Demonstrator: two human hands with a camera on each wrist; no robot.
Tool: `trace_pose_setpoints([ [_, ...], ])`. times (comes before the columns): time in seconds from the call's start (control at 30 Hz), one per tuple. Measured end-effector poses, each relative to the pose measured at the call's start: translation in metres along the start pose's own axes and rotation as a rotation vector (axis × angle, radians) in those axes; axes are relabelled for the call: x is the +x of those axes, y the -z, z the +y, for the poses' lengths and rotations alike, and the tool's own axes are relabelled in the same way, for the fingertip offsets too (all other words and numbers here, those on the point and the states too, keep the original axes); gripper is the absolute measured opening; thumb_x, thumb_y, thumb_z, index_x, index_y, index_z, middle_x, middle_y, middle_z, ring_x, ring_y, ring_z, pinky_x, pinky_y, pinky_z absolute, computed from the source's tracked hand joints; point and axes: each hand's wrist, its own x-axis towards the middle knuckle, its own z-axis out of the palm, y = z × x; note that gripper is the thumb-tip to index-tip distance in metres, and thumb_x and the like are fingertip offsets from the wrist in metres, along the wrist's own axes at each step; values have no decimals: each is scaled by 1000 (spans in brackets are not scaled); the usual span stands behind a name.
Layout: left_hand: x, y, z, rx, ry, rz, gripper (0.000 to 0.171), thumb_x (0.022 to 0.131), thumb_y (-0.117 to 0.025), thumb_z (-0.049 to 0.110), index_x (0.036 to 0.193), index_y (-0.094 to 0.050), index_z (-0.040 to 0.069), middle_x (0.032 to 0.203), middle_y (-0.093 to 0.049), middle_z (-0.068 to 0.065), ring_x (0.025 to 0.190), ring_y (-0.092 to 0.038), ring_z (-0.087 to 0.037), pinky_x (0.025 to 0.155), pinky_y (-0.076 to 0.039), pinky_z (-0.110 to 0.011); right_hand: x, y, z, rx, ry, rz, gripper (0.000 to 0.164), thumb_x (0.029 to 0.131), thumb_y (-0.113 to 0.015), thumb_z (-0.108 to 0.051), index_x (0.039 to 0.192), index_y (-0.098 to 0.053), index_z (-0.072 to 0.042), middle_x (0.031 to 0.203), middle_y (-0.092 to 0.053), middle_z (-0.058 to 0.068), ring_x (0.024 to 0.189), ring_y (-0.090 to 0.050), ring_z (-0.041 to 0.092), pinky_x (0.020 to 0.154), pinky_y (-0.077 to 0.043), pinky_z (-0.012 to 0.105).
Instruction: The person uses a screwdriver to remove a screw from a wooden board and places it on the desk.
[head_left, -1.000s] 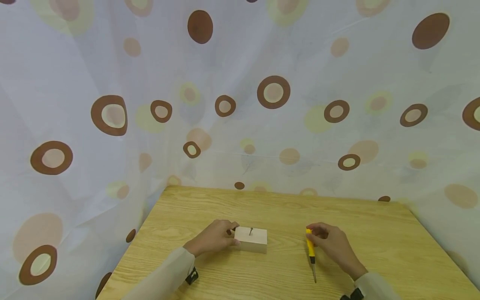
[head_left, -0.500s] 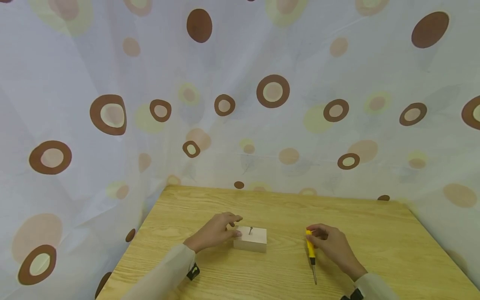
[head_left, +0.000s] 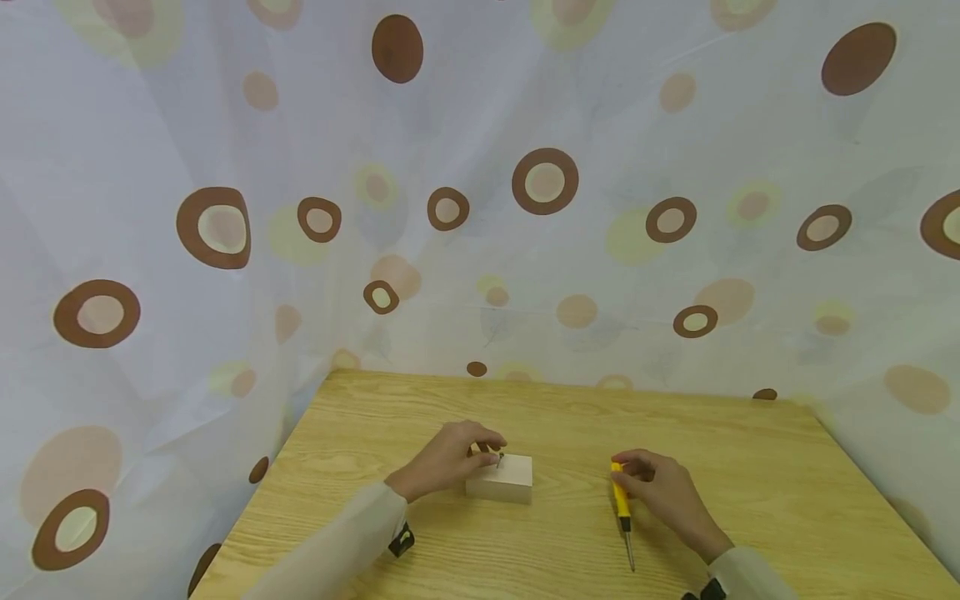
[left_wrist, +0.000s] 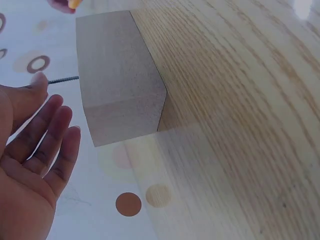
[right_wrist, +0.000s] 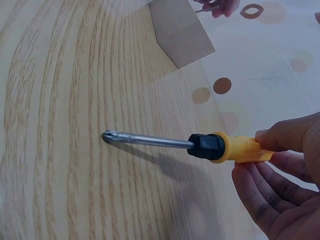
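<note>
A pale wooden block (head_left: 510, 482) lies on the table with a screw (left_wrist: 64, 79) standing up from its top, slightly tilted. My left hand (head_left: 446, 457) is over the block's left end, thumb and fingertips around the screw's upper end. In the left wrist view the thumb tip meets the screw and the other fingers are bent loosely below; the index finger is hidden there. My right hand (head_left: 667, 492) holds a Phillips screwdriver (right_wrist: 235, 148) by its yellow handle, between thumb and fingers. Its black collar and metal shaft point toward the person, the tip low over the table.
The light wood-grain table (head_left: 420, 400) reaches back to a white sheet (head_left: 465, 125) with brown and beige dots. That sheet also hangs along the left and right sides. Dark straps sit on both wrists.
My left hand has let go of the block's left end, lifted and moved right to the screw. The right hand stays nearly still with the screwdriver.
</note>
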Motion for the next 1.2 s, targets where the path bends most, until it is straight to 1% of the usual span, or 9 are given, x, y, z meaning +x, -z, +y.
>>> trace_pose_setpoints([
  [0.13,3,-4,0,0,-27,10,25,98,-71,13,122,-75,8,113,-75,0,95,-65,-4,77,-54,-20,0,0,0,8,1,0,34,98,-74,-24,124,-70,-3,99,-70,4,82,-70,16,71,-59,28],
  [0.27,4,-6,0,2,-43,18,20,98,-71,10,117,-77,10,111,-75,2,93,-65,-4,75,-53,-21,-1,0,0,18,0,-2,33,98,-73,-23,124,-70,-2,99,-70,5,83,-70,17,71,-59,27],
  [0.53,6,-9,-2,0,-57,27,16,98,-71,9,112,-78,10,107,-75,3,93,-64,-4,76,-53,-21,-2,1,2,28,3,-3,33,98,-73,-23,124,-70,-2,100,-70,5,82,-70,17,70,-59,27],
  [0.73,6,-11,-1,14,-54,33,16,97,-71,10,111,-79,11,106,-75,3,94,-65,-4,80,-54,-22,-2,1,3,22,6,-1,33,98,-74,-24,123,-70,-3,99,-70,4,81,-70,17,70,-59,27],
  [0.9,6,-10,-1,13,-61,40,15,97,-72,9,110,-79,9,106,-75,3,96,-66,-5,83,-55,-23,-2,1,3,21,3,5,33,98,-73,-24,123,-70,-3,99,-70,4,82,-70,17,70,-59,27],
  [1.03,6,-11,-1,30,-56,43,13,96,-73,10,108,-79,11,104,-75,5,95,-65,-4,82,-55,-22,-3,2,3,27,1,3,33,98,-73,-24,124,-70,-3,99,-70,5,82,-70,17,71,-59,27],
  [1.2,7,-12,0,40,-31,52,9,95,-74,13,103,-79,13,99,-73,7,91,-64,-2,79,-54,-22,-5,3,1,21,-3,1,34,98,-73,-24,124,-70,-3,100,-71,4,82,-70,17,71,-59,28],
])
